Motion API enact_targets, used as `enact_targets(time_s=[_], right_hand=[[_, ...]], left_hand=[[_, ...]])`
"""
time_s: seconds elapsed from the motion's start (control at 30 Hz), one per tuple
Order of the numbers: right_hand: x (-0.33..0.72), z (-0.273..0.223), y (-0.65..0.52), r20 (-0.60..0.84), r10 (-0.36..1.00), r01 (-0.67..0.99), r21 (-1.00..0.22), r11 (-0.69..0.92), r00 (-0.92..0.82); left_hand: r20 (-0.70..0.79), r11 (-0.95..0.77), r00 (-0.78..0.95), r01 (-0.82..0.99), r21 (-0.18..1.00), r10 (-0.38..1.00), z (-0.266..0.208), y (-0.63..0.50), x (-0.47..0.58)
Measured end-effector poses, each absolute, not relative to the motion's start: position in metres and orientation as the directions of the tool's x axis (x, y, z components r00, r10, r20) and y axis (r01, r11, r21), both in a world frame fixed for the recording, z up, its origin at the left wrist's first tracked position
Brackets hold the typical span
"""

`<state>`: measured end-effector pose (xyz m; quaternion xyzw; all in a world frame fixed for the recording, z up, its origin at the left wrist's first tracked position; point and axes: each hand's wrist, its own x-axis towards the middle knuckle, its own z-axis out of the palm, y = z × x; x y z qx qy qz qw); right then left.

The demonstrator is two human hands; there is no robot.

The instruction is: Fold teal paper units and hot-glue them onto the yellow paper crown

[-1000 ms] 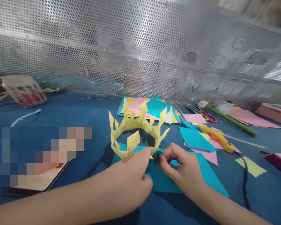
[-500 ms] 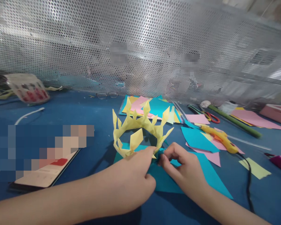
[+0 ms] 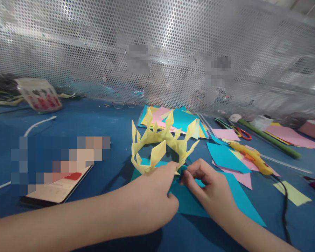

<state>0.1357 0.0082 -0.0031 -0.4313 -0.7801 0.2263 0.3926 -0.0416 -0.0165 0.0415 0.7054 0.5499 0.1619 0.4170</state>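
A pale yellow paper crown (image 3: 158,152) with diamond-shaped points stands upright in front of me. My left hand (image 3: 157,199) is at its near right edge, fingers closed on the band; the fingertips are partly hidden. Just to the right, my right hand (image 3: 208,187) pinches a small blue paper piece (image 3: 183,170) against the crown's lower side. How that piece joins the crown is hidden by my fingers. Under both hands lies a large blue paper sheet (image 3: 245,201).
A yellow glue gun (image 3: 254,159) with a black cord lies to the right, among coloured paper scraps (image 3: 227,157). Farther back are a paper stack (image 3: 180,120), scissors (image 3: 243,133) and a green stem (image 3: 271,140). Leftward are a phone (image 3: 49,189), a plastic cup (image 3: 40,94) and glasses (image 3: 123,104).
The whole view has shifted slightly, so things appear a little farther right. Both hands keep nearly the same pose at the crown and the blue piece.
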Motion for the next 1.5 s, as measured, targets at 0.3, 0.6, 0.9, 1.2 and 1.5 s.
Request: enact_targets(time_s=[0.3,0.6,0.9,1.2,1.5], right_hand=[[0.137,-0.004,0.008,0.395,0.857,0.467,-0.72,0.513,-0.333],[0.139,-0.003,0.006,0.352,0.871,0.459,-0.746,0.483,-0.343],[0.139,-0.001,0.006,0.302,0.894,0.46,-0.776,0.433,-0.332],[0.139,0.0,0.006,0.296,0.897,0.448,-0.787,0.424,-0.33],[0.139,-0.002,0.007,0.284,0.902,0.443,-0.797,0.411,-0.325]], left_hand=[[-0.187,-0.083,0.346,0.637,0.766,0.92,0.031,-0.012,-0.04],[-0.145,-0.116,0.346,0.631,0.767,0.927,0.03,-0.01,-0.037],[-0.115,-0.146,0.362,0.619,0.772,0.925,0.028,-0.009,-0.036],[-0.128,-0.134,0.346,0.641,0.756,0.929,0.029,-0.01,-0.035],[-0.136,-0.126,0.339,0.646,0.753,0.931,0.028,-0.011,-0.035]])
